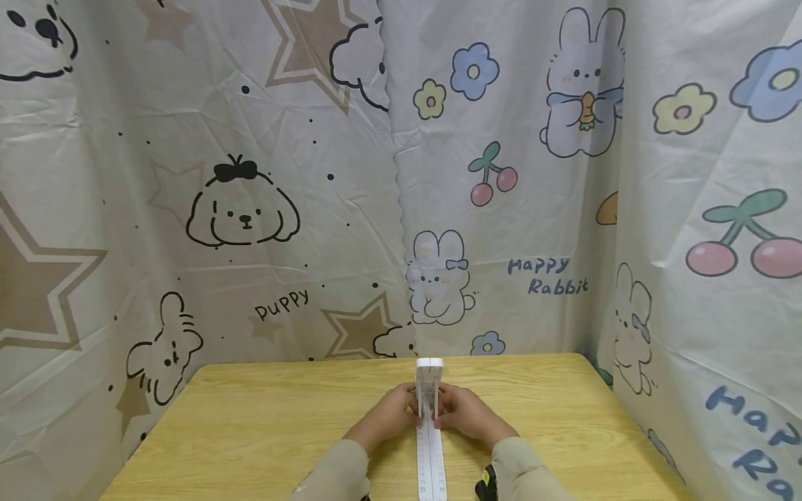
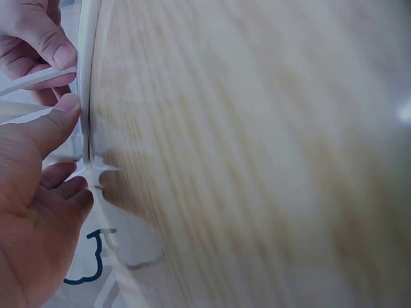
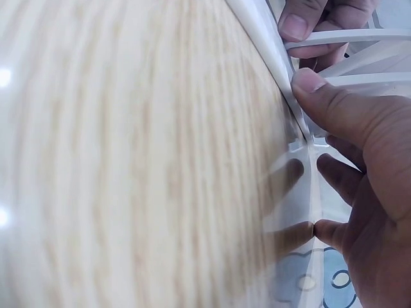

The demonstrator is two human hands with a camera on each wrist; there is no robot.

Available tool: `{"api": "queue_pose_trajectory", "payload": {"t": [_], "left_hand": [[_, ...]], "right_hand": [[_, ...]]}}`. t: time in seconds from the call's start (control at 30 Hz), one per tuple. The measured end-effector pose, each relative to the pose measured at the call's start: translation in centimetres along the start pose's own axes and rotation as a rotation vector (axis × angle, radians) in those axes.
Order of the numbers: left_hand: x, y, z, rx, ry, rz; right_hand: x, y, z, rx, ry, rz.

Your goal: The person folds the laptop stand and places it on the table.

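A long, narrow white plastic folding stand [image 1: 431, 452] lies lengthwise on the table, with a row of small marks or slots along its bar. Its far part [image 1: 429, 372] rises on thin side struts. From the left side, my left hand [image 1: 396, 412] pinches the foot of one strut between thumb and fingers. My right hand [image 1: 468, 413] does the same at the opposite strut. Close up, the right wrist view has the thumb against a white strut [image 3: 379, 79] just above the bar. Fingers of the left hand [image 2: 38, 212] spread low near the tabletop.
The light wood table [image 1: 282, 417] carries the stand at its middle. A printed curtain [image 1: 351, 209] hangs behind it and along both sides. Beside the right sleeve [image 1: 523, 470] is a small black item [image 1: 485, 485] with a yellow spot.
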State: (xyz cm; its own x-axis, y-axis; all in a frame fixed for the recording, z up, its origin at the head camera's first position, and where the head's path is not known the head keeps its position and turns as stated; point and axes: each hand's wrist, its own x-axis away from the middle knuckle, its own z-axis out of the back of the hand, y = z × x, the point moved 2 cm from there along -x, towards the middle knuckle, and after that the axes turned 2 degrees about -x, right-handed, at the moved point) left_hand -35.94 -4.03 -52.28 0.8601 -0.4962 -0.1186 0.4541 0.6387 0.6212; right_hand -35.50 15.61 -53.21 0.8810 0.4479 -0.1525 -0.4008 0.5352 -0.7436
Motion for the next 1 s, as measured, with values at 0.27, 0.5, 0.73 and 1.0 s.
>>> {"api": "queue_pose_trajectory", "payload": {"t": [0.27, 0.5, 0.73, 1.0], "left_hand": [[-0.45, -0.98, -0.06, -0.058, 0.048, -0.021], [-0.61, -0.89, -0.11, -0.024, 0.096, -0.015], [-0.67, -0.55, -0.32, -0.008, 0.155, -0.010], [-0.60, -0.36, -0.10, -0.003, 0.157, 0.048]], "right_hand": [[-0.07, -0.34, 0.21, 0.082, 0.025, 0.001], [-0.30, -0.05, 0.00, 0.165, 0.103, 0.014], [-0.61, 0.20, -0.33, 0.182, 0.146, 0.015], [-0.69, -0.14, -0.05, 0.228, 0.182, -0.006]]}}
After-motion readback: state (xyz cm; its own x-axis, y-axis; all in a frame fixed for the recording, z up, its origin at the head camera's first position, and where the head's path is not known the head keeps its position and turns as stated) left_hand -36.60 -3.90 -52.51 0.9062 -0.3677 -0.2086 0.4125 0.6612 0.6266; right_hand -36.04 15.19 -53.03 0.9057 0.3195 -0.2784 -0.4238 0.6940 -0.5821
